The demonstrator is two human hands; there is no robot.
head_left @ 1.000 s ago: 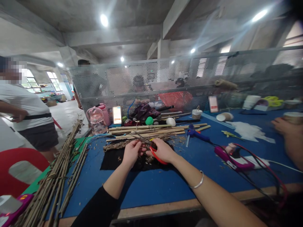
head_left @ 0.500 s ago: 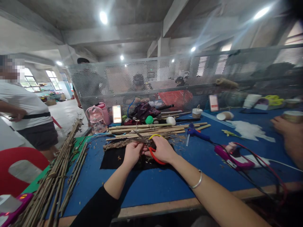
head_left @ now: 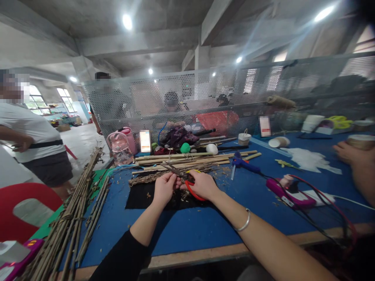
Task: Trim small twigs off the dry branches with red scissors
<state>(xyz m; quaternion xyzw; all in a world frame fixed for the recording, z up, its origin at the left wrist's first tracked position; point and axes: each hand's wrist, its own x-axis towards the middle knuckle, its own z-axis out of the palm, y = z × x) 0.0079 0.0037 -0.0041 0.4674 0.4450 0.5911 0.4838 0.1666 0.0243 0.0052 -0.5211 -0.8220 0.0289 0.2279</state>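
Observation:
My right hand [head_left: 203, 185] is closed round a pair of scissors [head_left: 191, 189] with red and yellow handles. The blades point left and lie just above my left hand [head_left: 164, 188]. The fingers of my left hand are pinched together beside the blades; what they hold is too small or hidden to make out. Under both hands lies a black cloth [head_left: 137, 198] scattered with dry plant bits. A bundle of dry twigs [head_left: 143, 179] rests along the cloth's back edge, partly behind my hands.
Long dry stalks [head_left: 68, 218] lie at the left. Behind my hands are pale sticks [head_left: 187, 159], a green ball [head_left: 184, 148] and a white ball [head_left: 211, 149]. A blue glue gun [head_left: 245, 165] and purple power strip [head_left: 288, 194] sit right. Another person's hand [head_left: 353, 156] holds a container.
The scissor blades have closed somewhat, and the yellow handle has dropped towards the red one. My left hand stays in nearly the same place.

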